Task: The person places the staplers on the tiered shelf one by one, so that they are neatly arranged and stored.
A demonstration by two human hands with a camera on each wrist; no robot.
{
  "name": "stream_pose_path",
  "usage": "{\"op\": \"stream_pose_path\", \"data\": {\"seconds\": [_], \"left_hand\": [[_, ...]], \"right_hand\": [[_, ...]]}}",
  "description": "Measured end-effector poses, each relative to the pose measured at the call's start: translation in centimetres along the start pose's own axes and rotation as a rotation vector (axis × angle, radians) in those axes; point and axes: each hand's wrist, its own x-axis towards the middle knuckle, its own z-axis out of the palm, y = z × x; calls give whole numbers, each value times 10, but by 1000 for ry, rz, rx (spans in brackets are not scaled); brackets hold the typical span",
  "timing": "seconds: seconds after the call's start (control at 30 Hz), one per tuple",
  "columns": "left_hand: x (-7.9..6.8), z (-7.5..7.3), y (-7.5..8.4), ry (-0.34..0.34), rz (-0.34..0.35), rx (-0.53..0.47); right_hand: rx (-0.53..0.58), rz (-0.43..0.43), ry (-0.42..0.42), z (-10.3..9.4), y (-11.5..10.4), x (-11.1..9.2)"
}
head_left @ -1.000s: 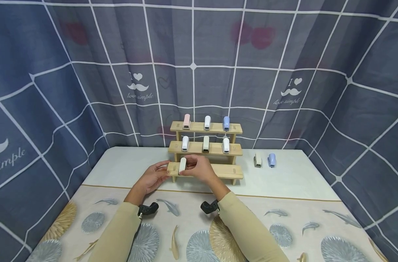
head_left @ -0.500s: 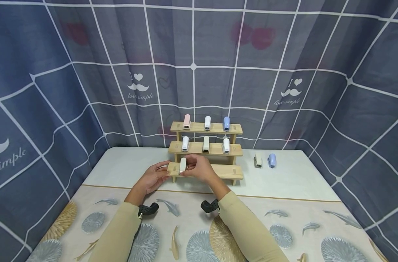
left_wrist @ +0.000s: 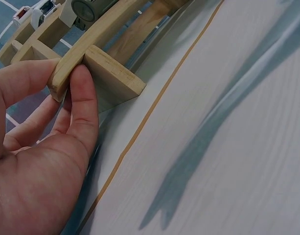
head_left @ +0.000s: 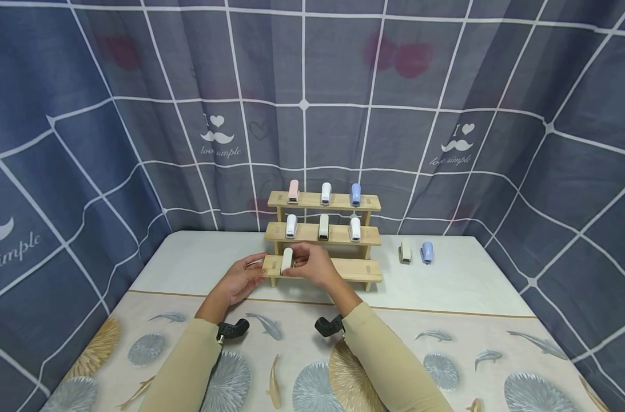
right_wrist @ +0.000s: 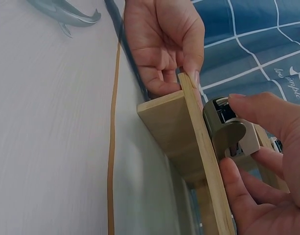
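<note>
My right hand [head_left: 316,264] pinches a small pale green stapler [head_left: 287,260] between thumb and fingers, at the left part of the lowest step of a wooden three-step stand [head_left: 355,269]. In the right wrist view this stapler [right_wrist: 219,122] is against the step board, its end facing the camera. My left hand [head_left: 240,278] holds the left end of that same step. Its thumb and fingers pinch the board [left_wrist: 66,73] in the left wrist view.
The middle step carries a white, a pale green [head_left: 323,227] and another white stapler. On the top step are pink [head_left: 293,191], white and blue ones. A cream stapler [head_left: 405,252] and a blue stapler [head_left: 427,252] lie on the table at right. A grid-patterned curtain [head_left: 338,137] hangs behind.
Both hands keep their places on the stand and the stapler. The held stapler has turned only slightly in my right fingers.
</note>
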Motion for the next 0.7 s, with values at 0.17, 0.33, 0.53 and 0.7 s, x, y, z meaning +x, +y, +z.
{"op": "stream_pose_path", "data": {"seconds": [0.17, 0.33, 0.53, 0.7], "left_hand": [[-1, 0, 0, -8, 8, -3], [-2, 0, 0, -11, 12, -10], [-3, 2, 1, -14, 13, -18], [-3, 3, 2, -13, 17, -7]], "right_hand": [[30, -8, 14, -1, 3, -4], [84, -17, 57, -6, 7, -14], [152, -39, 100, -17, 12, -29], [221, -76, 141, -28, 18, -40]]}}
